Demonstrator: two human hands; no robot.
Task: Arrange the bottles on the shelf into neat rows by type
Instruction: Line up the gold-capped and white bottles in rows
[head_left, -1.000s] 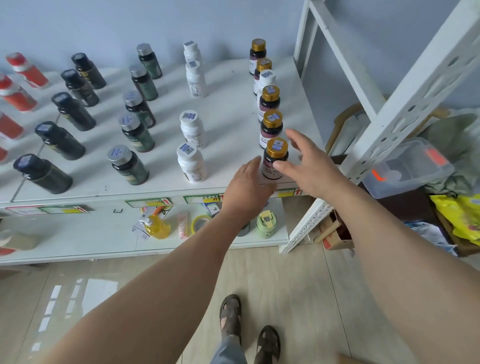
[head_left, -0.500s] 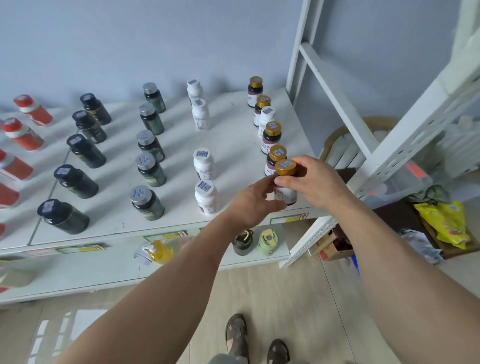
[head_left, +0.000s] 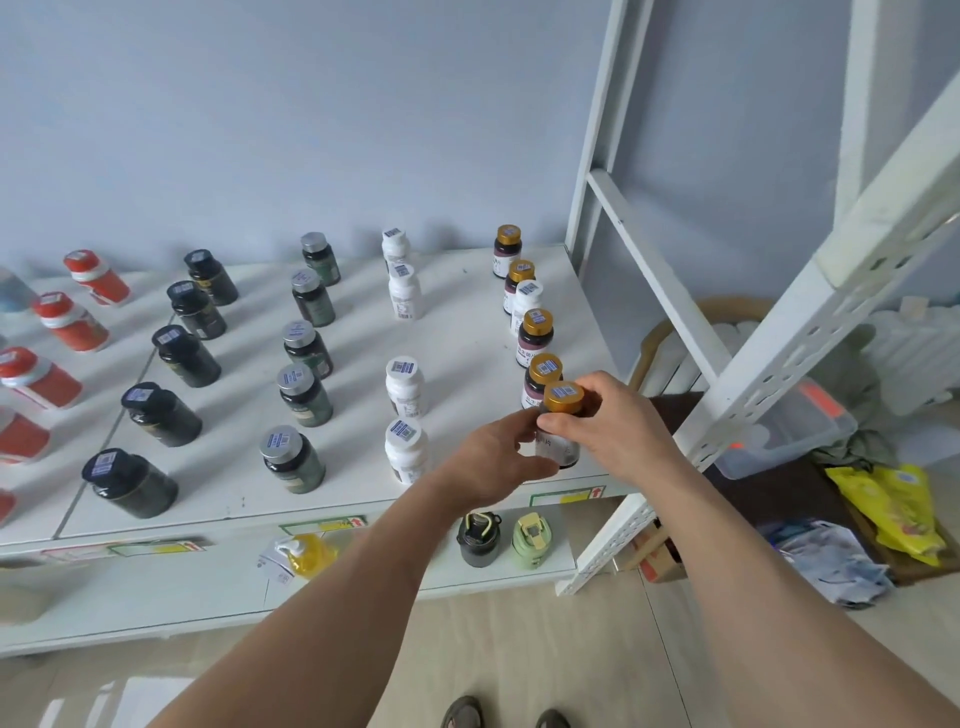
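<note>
White shelf board (head_left: 467, 322) against a pale blue wall. Our left hand (head_left: 501, 460) and right hand (head_left: 618, 428) both grip the dark glass bottle with gold cap and barcode sticker (head_left: 560, 423) at the front right edge, foremost in its row.

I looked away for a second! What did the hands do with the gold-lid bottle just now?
A second ago both hands were only reaching for the front gold-capped bottle. Since then the left hand and right hand have taken hold of it, left on its body, right round its cap, at the shelf's front edge. The other bottle rows stayed put, the white bottle in the gold row too.
</note>
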